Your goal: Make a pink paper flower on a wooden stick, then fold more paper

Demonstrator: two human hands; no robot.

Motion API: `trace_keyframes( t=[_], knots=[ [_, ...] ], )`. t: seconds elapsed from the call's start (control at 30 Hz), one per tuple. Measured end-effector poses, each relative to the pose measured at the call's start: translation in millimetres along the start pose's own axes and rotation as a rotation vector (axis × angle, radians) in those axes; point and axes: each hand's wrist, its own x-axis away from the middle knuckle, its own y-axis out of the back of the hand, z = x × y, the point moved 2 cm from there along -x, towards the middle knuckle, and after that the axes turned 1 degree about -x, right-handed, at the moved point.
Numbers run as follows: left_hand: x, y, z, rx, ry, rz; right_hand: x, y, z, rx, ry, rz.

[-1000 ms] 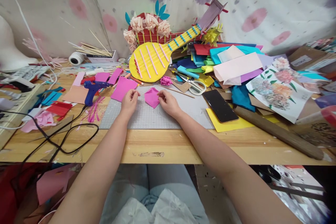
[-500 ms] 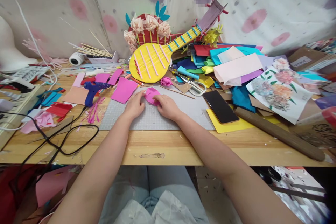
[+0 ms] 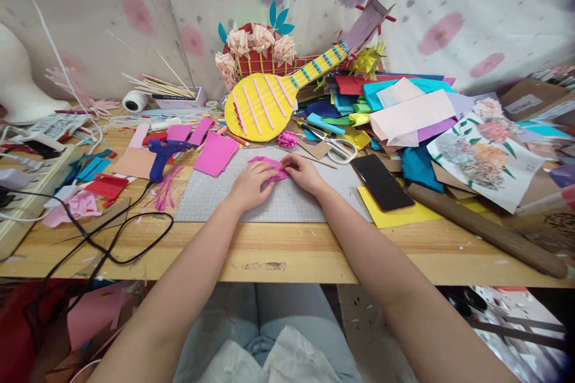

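The paper (image 3: pixel 268 161) is lying on the mat (image 3: pixel 209 200), partly hidden under and between the two hands. The right hand (image 3: pixel 305 173) seems to be pinching its right end between thumb and fingers. The left hand (image 3: pixel 251 184) is lying palm-down over its left part; whether those fingers are gripping or only pressing, I cannot tell. Good handling here should be steady and light: the left fingers bearing evenly while the right is guiding its end without tugging, as such paper is probably creasing easily. The scissors (image 3: pixel 344 151) are lying just beyond the right hand, so the knuckles should be staying clear.
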Motion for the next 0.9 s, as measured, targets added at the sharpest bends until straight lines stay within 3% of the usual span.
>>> trace_keyframes(
  t=[0.1, 0.23, 0.57, 0.9],
  knots=[
    [0, -6.3, -1, -0.026, -0.038, 0.116, 0, 2, -3, -0.018, -0.01, 0.027],
    [1, -8.6, 2, -0.038, 0.012, 0.207, 0, 2, -6, 0.048, 0.011, 0.048],
    [2, -11.5, 5, -0.053, 0.033, 0.235, 1, 6, 2, 0.33, 0.149, 0.108],
    [4, -14.2, 6, -0.037, 0.021, 0.205, 3, 7, 5, 0.388, 0.219, 0.168]
  ],
)
